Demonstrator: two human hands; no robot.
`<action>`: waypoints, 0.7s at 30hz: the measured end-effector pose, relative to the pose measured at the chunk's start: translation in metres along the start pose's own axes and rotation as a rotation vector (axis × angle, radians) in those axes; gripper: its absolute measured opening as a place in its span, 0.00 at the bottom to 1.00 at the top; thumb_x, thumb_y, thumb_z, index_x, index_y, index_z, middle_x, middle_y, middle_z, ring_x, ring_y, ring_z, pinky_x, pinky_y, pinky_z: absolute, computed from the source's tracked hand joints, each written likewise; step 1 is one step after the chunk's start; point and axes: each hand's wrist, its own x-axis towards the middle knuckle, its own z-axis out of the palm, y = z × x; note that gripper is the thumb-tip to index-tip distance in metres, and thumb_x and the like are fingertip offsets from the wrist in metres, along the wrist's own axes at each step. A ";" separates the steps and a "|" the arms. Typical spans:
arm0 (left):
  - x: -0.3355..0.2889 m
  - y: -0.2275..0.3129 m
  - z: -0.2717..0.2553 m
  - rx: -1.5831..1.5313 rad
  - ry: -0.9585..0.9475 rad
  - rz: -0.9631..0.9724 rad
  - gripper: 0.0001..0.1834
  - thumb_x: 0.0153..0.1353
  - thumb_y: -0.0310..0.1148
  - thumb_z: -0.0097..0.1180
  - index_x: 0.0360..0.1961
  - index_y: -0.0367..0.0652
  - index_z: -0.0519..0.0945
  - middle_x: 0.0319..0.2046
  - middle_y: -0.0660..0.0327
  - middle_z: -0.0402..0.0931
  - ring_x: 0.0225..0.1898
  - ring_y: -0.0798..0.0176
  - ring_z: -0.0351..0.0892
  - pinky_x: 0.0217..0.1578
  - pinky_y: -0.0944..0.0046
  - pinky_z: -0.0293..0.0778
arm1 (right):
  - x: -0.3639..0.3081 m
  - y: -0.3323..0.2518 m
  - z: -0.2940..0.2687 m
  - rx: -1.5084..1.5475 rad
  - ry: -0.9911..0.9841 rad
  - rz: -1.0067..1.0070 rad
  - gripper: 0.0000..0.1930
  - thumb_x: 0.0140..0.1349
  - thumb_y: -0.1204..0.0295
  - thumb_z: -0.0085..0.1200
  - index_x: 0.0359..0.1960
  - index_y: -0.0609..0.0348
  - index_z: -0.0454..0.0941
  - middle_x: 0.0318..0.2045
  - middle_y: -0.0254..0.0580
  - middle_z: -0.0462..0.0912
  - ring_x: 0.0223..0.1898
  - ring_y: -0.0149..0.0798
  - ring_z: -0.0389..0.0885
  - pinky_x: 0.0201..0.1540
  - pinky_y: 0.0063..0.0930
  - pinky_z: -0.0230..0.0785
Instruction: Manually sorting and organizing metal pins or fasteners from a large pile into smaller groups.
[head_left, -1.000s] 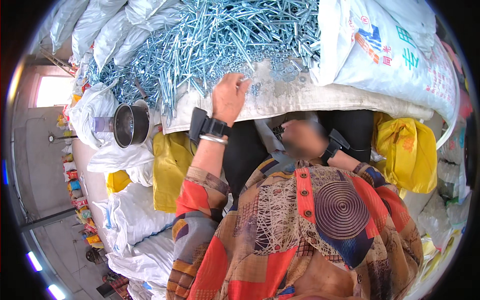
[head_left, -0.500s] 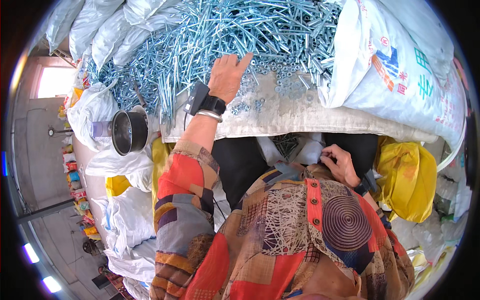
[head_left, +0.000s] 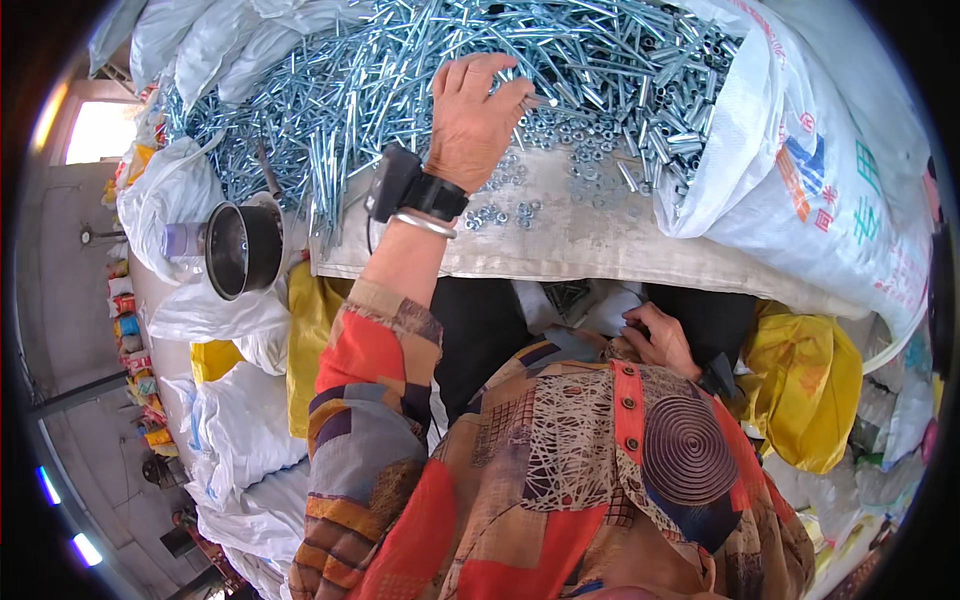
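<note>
Silvery metal rods make up the pile (head_left: 350,110), the landmark for all positions below. The pile lies loose on the desk (head_left: 560,248). Short tubes (head_left: 660,145) occupy its right end; nuts (head_left: 485,215) and flat washers (head_left: 600,190) are scattered along its near side. A white sack (head_left: 850,200) stands to the right of the pile, and a dark pot (head_left: 245,250) is at its near left.

Left grip (head_left: 470,128): positioned over the near edge of the pile, back of the hand upward, fingers bent down among the pieces. A bright rod (head_left: 546,101) projects just beside the thumb; whether it is pinched or only touched cannot be determined.

Right grip (head_left: 662,340): positioned on the wearer's side of the pile, near the lap, against the patterned shirt (head_left: 580,440). Its fingers are curled; whether they enclose anything cannot be determined. Beside it, an open white bag (head_left: 607,312) contains dark metal parts (head_left: 568,296).

Step in hand, as judged: selecting pieces from the pile with the left grip. The next move appears to require a firm thumb-and-finger pinch on one piece, then a lift clear of the crossing rods, without dragging adjacent pieces.
</note>
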 end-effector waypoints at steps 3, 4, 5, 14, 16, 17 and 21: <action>0.007 0.008 0.001 -0.171 -0.142 -0.044 0.14 0.51 0.24 0.61 0.41 0.46 0.79 0.37 0.57 0.77 0.40 0.51 0.77 0.38 0.56 0.76 | 0.003 -0.003 -0.001 -0.027 -0.021 0.023 0.11 0.59 0.75 0.61 0.41 0.67 0.75 0.34 0.51 0.79 0.33 0.50 0.81 0.35 0.36 0.74; 0.006 0.014 0.004 -0.174 -0.136 -0.045 0.14 0.51 0.24 0.61 0.41 0.46 0.79 0.37 0.57 0.77 0.40 0.51 0.77 0.38 0.56 0.76 | 0.004 -0.001 0.001 -0.033 -0.033 0.039 0.12 0.59 0.74 0.61 0.41 0.66 0.75 0.36 0.53 0.79 0.34 0.52 0.82 0.35 0.38 0.74; 0.003 0.021 0.011 -0.112 -0.262 -0.082 0.13 0.53 0.24 0.59 0.41 0.45 0.78 0.36 0.55 0.77 0.39 0.51 0.78 0.36 0.55 0.76 | 0.004 0.001 0.000 -0.040 -0.045 0.057 0.13 0.59 0.72 0.61 0.42 0.65 0.75 0.37 0.54 0.80 0.34 0.54 0.82 0.35 0.40 0.74; -0.031 0.028 0.057 -0.067 -0.494 -0.286 0.08 0.59 0.25 0.50 0.41 0.41 0.72 0.31 0.52 0.74 0.30 0.45 0.82 0.27 0.50 0.78 | 0.002 -0.001 0.004 -0.060 -0.084 0.059 0.12 0.59 0.71 0.60 0.42 0.63 0.76 0.37 0.54 0.80 0.35 0.56 0.81 0.37 0.41 0.73; -0.031 0.030 0.056 -0.048 -0.484 -0.388 0.08 0.60 0.26 0.50 0.41 0.40 0.72 0.34 0.50 0.74 0.31 0.45 0.82 0.26 0.50 0.78 | 0.004 -0.001 0.004 -0.087 -0.092 0.062 0.13 0.58 0.71 0.61 0.42 0.63 0.76 0.37 0.54 0.80 0.35 0.56 0.82 0.37 0.41 0.73; -0.030 0.031 0.058 -0.048 -0.476 -0.390 0.08 0.60 0.26 0.50 0.41 0.40 0.72 0.34 0.50 0.74 0.31 0.45 0.82 0.26 0.50 0.78 | 0.005 -0.001 0.004 -0.106 -0.101 0.067 0.13 0.58 0.71 0.61 0.42 0.63 0.76 0.36 0.54 0.81 0.34 0.56 0.82 0.37 0.41 0.74; -0.032 0.029 0.057 -0.007 -0.523 -0.368 0.09 0.59 0.26 0.50 0.42 0.39 0.72 0.36 0.50 0.74 0.29 0.46 0.82 0.25 0.51 0.79 | 0.006 -0.008 0.005 -0.113 -0.117 0.074 0.13 0.58 0.71 0.61 0.42 0.63 0.76 0.35 0.55 0.81 0.34 0.56 0.82 0.36 0.40 0.74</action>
